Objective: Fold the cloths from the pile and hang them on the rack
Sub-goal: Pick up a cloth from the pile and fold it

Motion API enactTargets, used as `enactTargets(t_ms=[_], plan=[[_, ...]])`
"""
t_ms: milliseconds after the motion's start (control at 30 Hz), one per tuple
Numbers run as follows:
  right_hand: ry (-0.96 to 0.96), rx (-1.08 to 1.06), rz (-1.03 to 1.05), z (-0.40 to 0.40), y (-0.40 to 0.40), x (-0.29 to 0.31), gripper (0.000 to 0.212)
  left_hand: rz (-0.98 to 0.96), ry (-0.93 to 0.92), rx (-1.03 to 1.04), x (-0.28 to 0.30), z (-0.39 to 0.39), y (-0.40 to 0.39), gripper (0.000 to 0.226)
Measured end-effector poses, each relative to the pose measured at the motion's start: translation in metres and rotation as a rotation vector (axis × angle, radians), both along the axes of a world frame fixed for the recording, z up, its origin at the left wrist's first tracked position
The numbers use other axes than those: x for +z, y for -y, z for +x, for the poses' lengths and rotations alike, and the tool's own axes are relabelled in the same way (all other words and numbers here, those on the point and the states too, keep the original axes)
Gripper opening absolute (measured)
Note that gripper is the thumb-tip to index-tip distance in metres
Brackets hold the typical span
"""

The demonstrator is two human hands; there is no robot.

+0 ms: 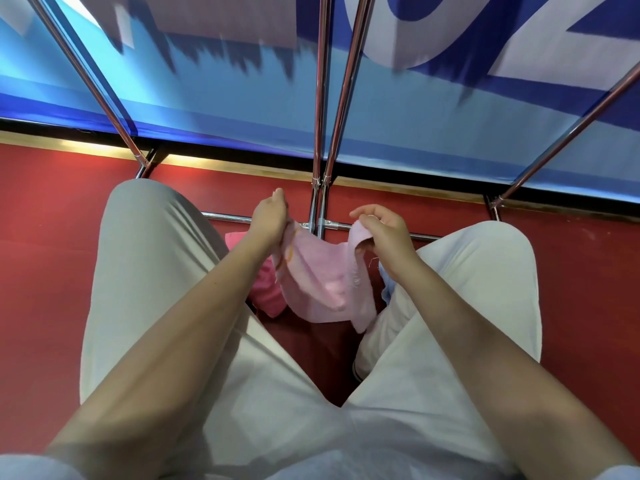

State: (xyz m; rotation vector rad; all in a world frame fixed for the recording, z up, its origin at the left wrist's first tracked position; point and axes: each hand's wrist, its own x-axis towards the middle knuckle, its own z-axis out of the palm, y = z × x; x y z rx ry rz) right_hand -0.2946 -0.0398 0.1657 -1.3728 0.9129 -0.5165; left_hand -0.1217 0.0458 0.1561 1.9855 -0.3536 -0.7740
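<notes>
The pale pink cloth sags between my knees, above the red floor. My left hand pinches its one top corner, my right hand pinches the other, each grip closed on fabric. Beneath lie darker pink cloths. Beyond stand the rack's metal bars, and behind them a blue banner.

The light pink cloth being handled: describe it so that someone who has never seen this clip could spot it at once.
Start at the person's two bent knees in pale trousers over the red floor. Between them, the left hand and right hand each pinch an upper edge of the light pink cloth, which sags between them. It is paler than the hot pink cloth lying beneath it.
</notes>
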Motion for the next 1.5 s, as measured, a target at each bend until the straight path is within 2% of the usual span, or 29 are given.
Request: enactTargets(t_ms=[67,133,200,267,367,467,567,633,700,767,867,933,1067,1233,1333,1500], plan=[[0.056,0.04,0.085,0.0,-0.001,0.001,0.022,-0.097,-0.204,0.067,0.008,-0.005,0.001,0.037],[0.111,0.084,0.173,0.001,-0.001,0.002,0.021,-0.186,-0.303,0.079,0.012,-0.011,0.001,0.036],[0.139,0.14,0.221,0.003,-0.004,0.002,0.024,-0.221,-0.325,0.03,0.014,-0.017,0.002,0.034],[0.108,0.181,0.184,0.006,-0.008,0.0,0.024,-0.198,-0.27,-0.077,0.015,-0.021,0.001,0.029],[0.058,0.213,0.049,0.011,-0.011,-0.002,0.02,-0.248,-0.162,-0.143,0.011,-0.02,-0.002,0.02],[-0.017,0.203,-0.185,0.009,-0.011,-0.003,0.018,-0.303,-0.172,-0.066,0.007,-0.018,-0.004,0.028],[-0.066,0.111,-0.486,0.006,-0.007,-0.005,0.009,-0.354,-0.199,-0.061,0.004,-0.018,-0.005,0.033],[-0.049,0.058,-0.611,0.006,-0.004,-0.005,0.01,-0.36,-0.178,-0.068,0.003,-0.018,-0.006,0.034],[0.0,0.022,-0.597,0.006,-0.004,-0.002,0.008,-0.362,-0.168,-0.057,0.004,-0.019,-0.006,0.039],[0.053,-0.006,-0.487,0.005,-0.005,0.004,0.008,-0.382,-0.174,-0.035,0.004,-0.021,-0.005,0.041],[0.076,0.001,-0.396,0.007,-0.006,0.007,0.007,-0.412,-0.243,-0.004,0.003,-0.024,-0.003,0.025],[0.062,0.025,-0.389,0.009,-0.006,0.007,0.006,-0.423,-0.276,0.0,0.001,-0.029,-0.001,0.024],[0.068,0.027,-0.391,0.012,-0.009,0.009,0.003,-0.458,-0.257,-0.05,-0.002,-0.039,0.003,0.037],[0.149,0.015,-0.365,0.015,-0.012,0.013,0.007,-0.484,-0.277,0.006,0.003,-0.053,0.013,0.02],[0.157,0.008,-0.33,0.017,-0.01,0.014,0.009,-0.499,-0.325,0.018,0.004,-0.057,0.017,0.021],[0.129,-0.026,-0.383,0.019,-0.003,0.011,0.018,-0.52,-0.415,0.039,0.004,-0.061,0.02,0.023]])
